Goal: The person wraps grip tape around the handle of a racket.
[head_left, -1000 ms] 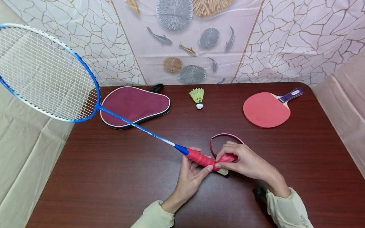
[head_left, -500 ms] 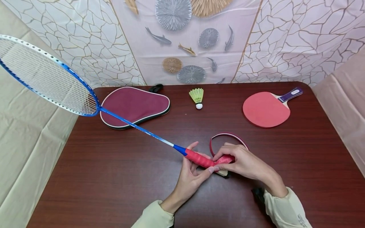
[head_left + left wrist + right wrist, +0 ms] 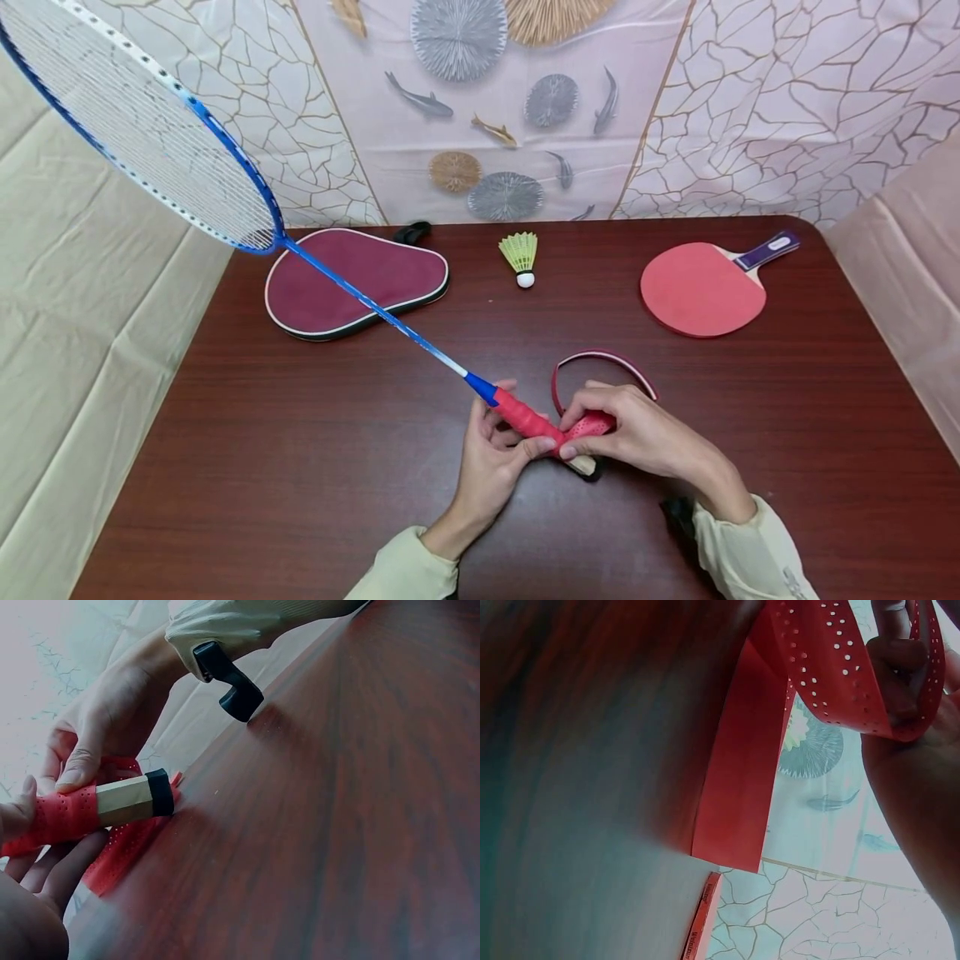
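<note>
Racket (image 3: 375, 309) has swung since half a second ago: head higher in the head view, shaft steeper, now pointing about ten o'clock (twelve being straight away from the person). Case, shuttlecock and paddle unmoved.

Position: racket held in both hands over the near middle of the bench (image 3: 315, 467). Long axis runs ten to four, butt toward four. Red grip (image 3: 525, 417) covers the upper handle; pale bare wood (image 3: 124, 802) and a black end cap (image 3: 160, 793) show below it.

Key relation: lower edge of the red wrap, where covered handle meets bare wood. It lies at one to two o'clock from the left hand (image 3: 486, 471), at nine from the right hand (image 3: 630, 429). Both are touching there, neither clearly nearer.

Left hand: thumb on top of the grip, fingers curled beneath. Right hand: thumb and fingertips pinching red tape (image 3: 591, 425) against the handle. Thin loop (image 3: 600, 353) at eleven o'clock from the right hand; probably slack of the same tape, but the hand covers the join.

Farther off: case (image 3: 367, 271) at ten from the hands, shuttlecock (image 3: 521, 254) near twelve, paddle (image 3: 702, 289) toward one.
</note>
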Demonstrator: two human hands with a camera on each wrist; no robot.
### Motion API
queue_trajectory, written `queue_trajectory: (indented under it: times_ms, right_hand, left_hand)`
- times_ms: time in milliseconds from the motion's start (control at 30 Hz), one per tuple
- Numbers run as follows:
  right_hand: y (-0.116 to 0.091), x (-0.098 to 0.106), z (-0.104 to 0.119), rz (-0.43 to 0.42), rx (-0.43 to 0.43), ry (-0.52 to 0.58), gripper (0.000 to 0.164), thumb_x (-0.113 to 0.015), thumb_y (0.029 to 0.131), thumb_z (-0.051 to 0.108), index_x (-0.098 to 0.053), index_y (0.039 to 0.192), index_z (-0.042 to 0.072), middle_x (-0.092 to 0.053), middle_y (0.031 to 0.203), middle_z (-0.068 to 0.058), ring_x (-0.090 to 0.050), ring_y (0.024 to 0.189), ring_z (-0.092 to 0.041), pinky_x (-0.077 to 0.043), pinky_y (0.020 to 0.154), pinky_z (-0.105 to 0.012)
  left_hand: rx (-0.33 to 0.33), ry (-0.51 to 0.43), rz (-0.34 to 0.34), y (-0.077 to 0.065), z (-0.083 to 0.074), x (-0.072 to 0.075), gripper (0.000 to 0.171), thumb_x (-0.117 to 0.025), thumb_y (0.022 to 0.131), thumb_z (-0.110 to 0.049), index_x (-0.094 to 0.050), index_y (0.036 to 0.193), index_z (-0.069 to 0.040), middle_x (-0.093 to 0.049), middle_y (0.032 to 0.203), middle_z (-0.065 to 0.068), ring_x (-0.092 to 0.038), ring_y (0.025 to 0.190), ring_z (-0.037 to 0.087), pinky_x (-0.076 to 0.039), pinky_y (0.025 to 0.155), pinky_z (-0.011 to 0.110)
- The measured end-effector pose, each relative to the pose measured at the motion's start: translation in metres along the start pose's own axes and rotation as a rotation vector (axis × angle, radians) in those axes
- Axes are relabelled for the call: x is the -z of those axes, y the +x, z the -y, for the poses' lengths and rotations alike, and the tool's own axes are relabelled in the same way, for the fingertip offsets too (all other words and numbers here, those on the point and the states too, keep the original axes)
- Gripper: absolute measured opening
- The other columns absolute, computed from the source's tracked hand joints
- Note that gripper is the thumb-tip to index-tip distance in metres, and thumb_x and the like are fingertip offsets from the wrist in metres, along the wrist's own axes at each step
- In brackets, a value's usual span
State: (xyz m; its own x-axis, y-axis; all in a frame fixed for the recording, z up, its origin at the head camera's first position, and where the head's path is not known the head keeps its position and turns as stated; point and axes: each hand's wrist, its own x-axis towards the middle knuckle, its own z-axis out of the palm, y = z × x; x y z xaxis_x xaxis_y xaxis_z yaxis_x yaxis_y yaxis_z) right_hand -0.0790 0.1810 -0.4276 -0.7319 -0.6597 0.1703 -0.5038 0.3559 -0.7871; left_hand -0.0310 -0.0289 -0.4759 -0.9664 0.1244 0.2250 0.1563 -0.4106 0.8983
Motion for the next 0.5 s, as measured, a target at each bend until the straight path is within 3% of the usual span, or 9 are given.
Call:
queue_trajectory:
  times_ms: [133,367,500]
  right_hand:
    - [0.0000,0.0005,0.0006,-0.014,-0.002,0.001,0.022,-0.085,0.077,0.031,-0.069,0.091,0.031,-0.061,0.081,0.015,-0.055,0.071,-0.005,-0.047,0.058,-0.019]
    - [0.0001,0.0024,0.0007,-0.031,-0.030,-0.027,0.032,-0.089,0.072,0.031,-0.063,0.091,0.029,-0.063,0.081,0.015,-0.055,0.070,-0.006,-0.045,0.056,-0.020]
    - [0.0004,0.0025,0.0004,-0.033,-0.032,-0.029,0.033,-0.088,0.073,0.032,-0.061,0.091,0.028,-0.063,0.080,0.015,-0.056,0.070,-0.006,-0.045,0.056,-0.021]
  left_hand:
    - [-0.014,-0.014,-0.021,-0.0007,0.0007,-0.0016,0.055,-0.074,0.082,0.009,-0.036,0.120,0.010,-0.062,0.108,0.034,-0.069,0.091,0.036,-0.057,0.079,0.038]
    - [-0.076,0.037,-0.008,-0.0013,0.0024,-0.0021,0.046,-0.071,0.082,0.012,-0.052,0.123,0.004,-0.066,0.113,0.027,-0.065,0.101,0.044,-0.055,0.086,0.039]
    - [-0.109,0.069,0.042,-0.0002,0.0028,-0.0024,0.053,-0.068,0.085,0.012,-0.050,0.133,0.000,-0.064,0.120,0.024,-0.060,0.107,0.049,-0.052,0.089,0.045]
